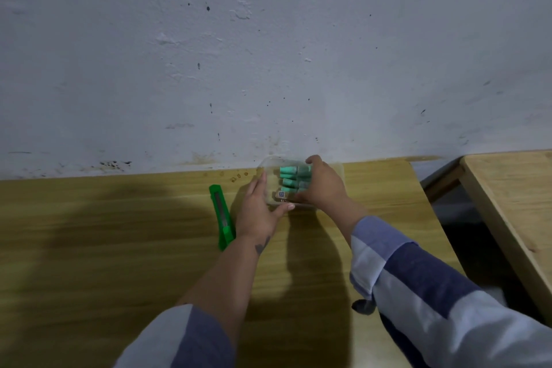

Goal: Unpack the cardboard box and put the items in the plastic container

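A clear plastic container (336, 169) stands on the wooden table near the wall. Inside it lie several teal-capped items (288, 171) and a small brown piece with a QR label (281, 195). My left hand (259, 212) presses against the container's left side, thumb along its front edge. My right hand (324, 185) reaches into the container from the right, fingers curled on the teal items. No cardboard box is in view.
A green utility knife (222, 215) lies on the table (104, 233) just left of my left hand. A second wooden table (513, 188) stands to the right across a dark gap. A stained white wall rises right behind the container.
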A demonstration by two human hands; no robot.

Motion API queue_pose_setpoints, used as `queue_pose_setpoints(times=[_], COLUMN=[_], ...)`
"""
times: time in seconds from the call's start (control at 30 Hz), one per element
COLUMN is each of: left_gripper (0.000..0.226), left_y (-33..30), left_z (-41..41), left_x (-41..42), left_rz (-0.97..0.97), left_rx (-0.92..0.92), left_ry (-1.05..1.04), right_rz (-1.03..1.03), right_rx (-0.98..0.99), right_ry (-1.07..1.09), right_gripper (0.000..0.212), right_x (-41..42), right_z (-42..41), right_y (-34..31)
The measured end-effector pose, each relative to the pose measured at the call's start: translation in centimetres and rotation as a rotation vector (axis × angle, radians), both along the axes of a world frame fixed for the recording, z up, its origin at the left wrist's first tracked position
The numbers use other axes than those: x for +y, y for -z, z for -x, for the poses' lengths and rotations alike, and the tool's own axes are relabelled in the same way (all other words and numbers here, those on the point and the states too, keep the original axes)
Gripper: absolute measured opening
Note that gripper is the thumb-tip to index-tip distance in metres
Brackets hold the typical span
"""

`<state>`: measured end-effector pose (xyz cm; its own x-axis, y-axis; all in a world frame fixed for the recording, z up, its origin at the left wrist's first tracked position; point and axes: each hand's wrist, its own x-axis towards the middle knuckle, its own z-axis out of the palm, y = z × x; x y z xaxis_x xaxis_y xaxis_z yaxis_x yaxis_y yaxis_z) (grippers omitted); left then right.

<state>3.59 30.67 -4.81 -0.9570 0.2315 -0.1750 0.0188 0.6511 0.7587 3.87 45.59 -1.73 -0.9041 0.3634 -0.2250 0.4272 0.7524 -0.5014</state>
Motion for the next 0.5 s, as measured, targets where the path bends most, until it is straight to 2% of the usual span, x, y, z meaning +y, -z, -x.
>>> queue_pose_setpoints(times=[0.2, 0.5], left_gripper=[0.096, 0.099], left_y=[-0.2, -1.5], left_z=[-0.4, -0.5], left_x=[0.2, 0.1], left_rz=[-0.011, -0.065], left_rx=[0.025, -0.041], left_ry=[-0.002, 0.069], right_rz=[0.053, 0.025], right_rx=[0.040, -0.012], right_ry=[-0.037, -0.170], right_gripper=[0.068, 0.072], right_x=[-0.8, 0.1], right_z=[0.5, -0.3], right_y=[0.2, -0.5])
